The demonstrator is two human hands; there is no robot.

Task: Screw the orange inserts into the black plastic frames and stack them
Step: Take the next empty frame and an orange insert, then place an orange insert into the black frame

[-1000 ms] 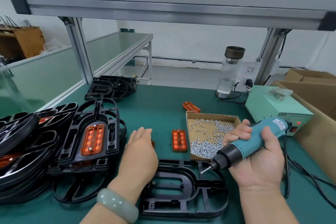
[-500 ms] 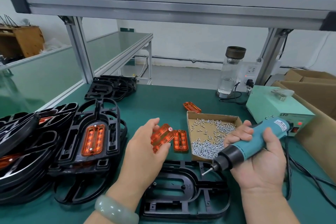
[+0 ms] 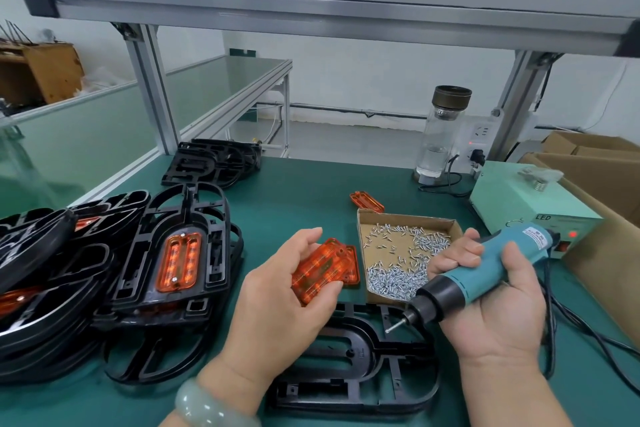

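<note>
My left hand (image 3: 277, 302) holds an orange insert (image 3: 320, 269) tilted above the mat, gripped between thumb and fingers. Below both hands lies an empty black frame (image 3: 363, 371). My right hand (image 3: 491, 302) grips a teal electric screwdriver (image 3: 485, 274), its bit pointing down-left over the frame. Another orange insert (image 3: 351, 265) lies flat beside the screw box, partly hidden by the held one. A third insert (image 3: 367, 201) lies behind the box. On the left, a stack of frames (image 3: 166, 270) has an orange insert (image 3: 179, 262) fitted in the top one.
A cardboard tray of silver screws (image 3: 405, 260) sits at centre right. A green power box (image 3: 530, 204) and a glass bottle (image 3: 443, 135) stand at the back right. More black frames (image 3: 214, 163) lie at the back left. The screwdriver's cable (image 3: 588, 333) trails to the right.
My left hand went from palm-down on the mat to lifting an orange insert and turning it toward me. The right hand and screwdriver shifted only slightly.
</note>
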